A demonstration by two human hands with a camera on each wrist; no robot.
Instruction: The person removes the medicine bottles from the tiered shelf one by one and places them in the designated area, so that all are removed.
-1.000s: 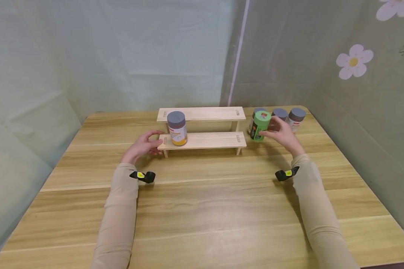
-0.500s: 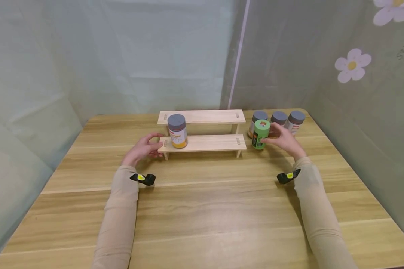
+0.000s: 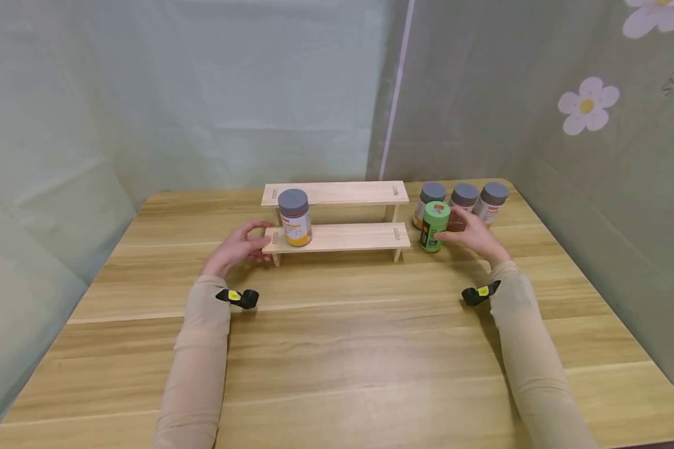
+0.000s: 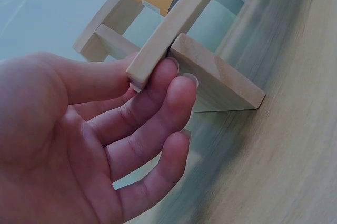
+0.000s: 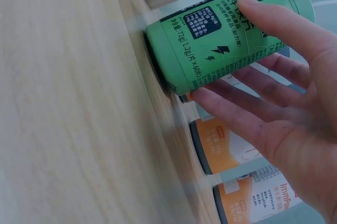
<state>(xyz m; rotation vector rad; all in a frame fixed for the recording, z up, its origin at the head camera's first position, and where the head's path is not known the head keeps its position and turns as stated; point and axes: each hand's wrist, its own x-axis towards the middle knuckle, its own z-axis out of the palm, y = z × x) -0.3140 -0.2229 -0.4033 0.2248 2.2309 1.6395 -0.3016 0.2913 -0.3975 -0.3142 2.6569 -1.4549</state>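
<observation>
A green can (image 3: 434, 226) stands on the table just right of a two-tier wooden shelf (image 3: 337, 237). My right hand (image 3: 450, 229) grips the can, thumb on its front and fingers round the back; the right wrist view shows the can (image 5: 179, 50) with its base against the tabletop. My left hand (image 3: 258, 240) rests at the left end of the lower tier, and its fingertips (image 4: 181, 79) touch the board's end (image 4: 138, 74). A grey-lidded jar with an orange label (image 3: 294, 218) stands on the lower tier near that hand.
Three grey-lidded jars (image 3: 463, 196) stand in a row behind the green can, near the table's back right corner. The shelf's upper tier (image 3: 342, 192) is bare. Curtain walls close off the back and right sides. A broad stretch of wooden tabletop (image 3: 337, 349) lies in front.
My right hand has lowered the green can from a raised, tilted hold down onto the table beside the shelf. The left hand has stayed at the shelf's end.
</observation>
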